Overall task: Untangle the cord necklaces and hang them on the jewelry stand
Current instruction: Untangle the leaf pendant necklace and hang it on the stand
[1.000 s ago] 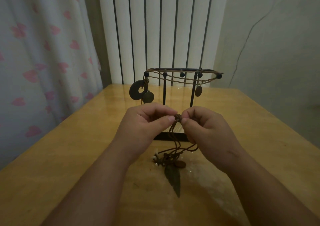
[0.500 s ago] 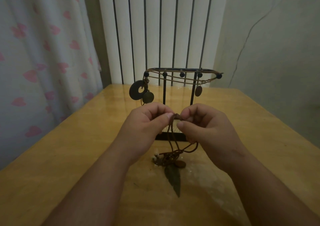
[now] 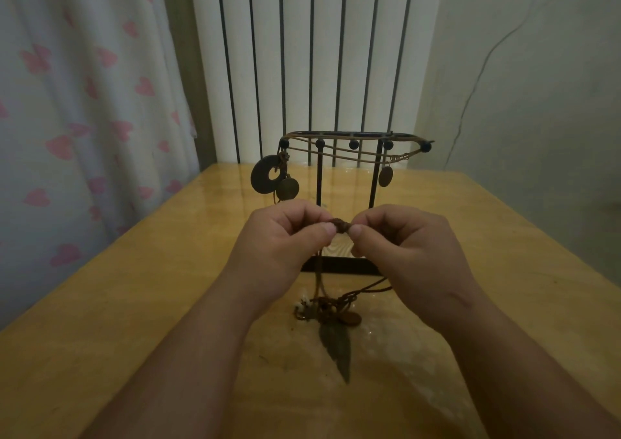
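Pinching one brown knot (image 3: 340,226) from either side, the left hand (image 3: 282,237) and the right hand (image 3: 410,240) are both held curled, thumb pressed against forefinger on the cord. Compared with a second ago, the thumb tips are drawn slightly apart and more of the knot is laid bare between them; the hands themselves are hardly shifted. This is judged as the knot being worked loose, not yet undone, so the untangling step is taken to be unfinished.

Below the hands, thin twisted cords (image 3: 353,295) are seen hanging down to a small heap on the table (image 3: 134,304), unmoved since then. In that heap a dark, flat, pointed leaf pendant (image 3: 336,344), a smooth brown oval bead (image 3: 351,317) and some pale beads (image 3: 304,304) are made out.

Beyond the hands the jewelry stand (image 3: 353,135) is set upright: thin black metal posts, a flat base, a top bar with round knobs. Cords are already draped along it, with a dull ring-shaped disc (image 3: 265,178) and a round medallion (image 3: 288,188) hung beyond the left hand and a small oval tag (image 3: 385,176) beyond the right.
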A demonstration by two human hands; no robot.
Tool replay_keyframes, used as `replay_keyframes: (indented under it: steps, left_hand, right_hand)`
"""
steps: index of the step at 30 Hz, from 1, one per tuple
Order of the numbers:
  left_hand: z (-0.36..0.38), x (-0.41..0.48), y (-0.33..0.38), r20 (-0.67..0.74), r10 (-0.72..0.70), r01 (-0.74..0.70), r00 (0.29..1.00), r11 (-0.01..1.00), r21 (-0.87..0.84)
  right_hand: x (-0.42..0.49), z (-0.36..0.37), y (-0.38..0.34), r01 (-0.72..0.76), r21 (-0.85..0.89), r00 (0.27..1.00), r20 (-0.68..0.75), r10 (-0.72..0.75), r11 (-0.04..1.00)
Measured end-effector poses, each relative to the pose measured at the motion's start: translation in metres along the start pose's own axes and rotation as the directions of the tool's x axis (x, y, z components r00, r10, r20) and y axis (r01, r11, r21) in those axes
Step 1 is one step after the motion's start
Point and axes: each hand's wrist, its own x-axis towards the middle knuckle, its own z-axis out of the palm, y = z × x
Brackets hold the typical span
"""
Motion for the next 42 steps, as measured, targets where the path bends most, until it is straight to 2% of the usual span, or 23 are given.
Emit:
replay_keyframes:
  steps: [11, 14, 18, 21, 34, 39, 42]
  left_hand:
    - [0.0015, -0.0001, 0.0023, 0.030, -0.082, 0.083, 0.996, 0.995, -0.049]
    - [0.0019, 0.0001, 0.0022, -0.014, -0.045, 0.044, 0.999, 0.998, -0.036]
    - [-0.0021, -0.0002, 0.0006, -0.170, 0.074, -0.083, 0.983, 0.995, -0.047]
    - [-0.0012, -0.0010, 0.0016, -0.145, 0.140, -0.137, 0.979, 0.990, 0.027]
    - [0.0053, -0.0012, 0.0027, -0.104, 0.033, -0.020, 0.994, 0.992, 0.121]
    - [0.0058, 0.0004, 0.0007, -0.053, -0.050, 0.055, 0.997, 0.995, 0.088]
    - [0.0071, 0.0005, -0.0011, -0.012, -0.086, 0.087, 0.996, 0.992, 0.093]
  right_hand:
    - [-0.0007, -0.0002, -0.0026, -0.027, 0.130, 0.999, 0.026, 0.024, 0.991]
    - [-0.0006, 0.0001, -0.0026, -0.019, 0.108, 1.000, -0.014, 0.021, 0.994]
    - [-0.0003, 0.0008, -0.0023, -0.032, 0.092, 0.998, -0.054, 0.038, 0.995]
    - [-0.0002, 0.0017, -0.0016, -0.026, 0.078, 0.997, -0.070, 0.032, 0.997]
    - [0.0000, 0.0063, 0.0026, -0.022, 0.005, 1.000, 0.003, 0.022, 1.000]
    - [-0.0003, 0.0083, 0.0017, 0.013, -0.030, 0.998, -0.053, -0.014, 0.999]
    - [0.0002, 0.0069, 0.0008, 0.000, -0.066, 0.999, -0.038, -0.003, 0.998]
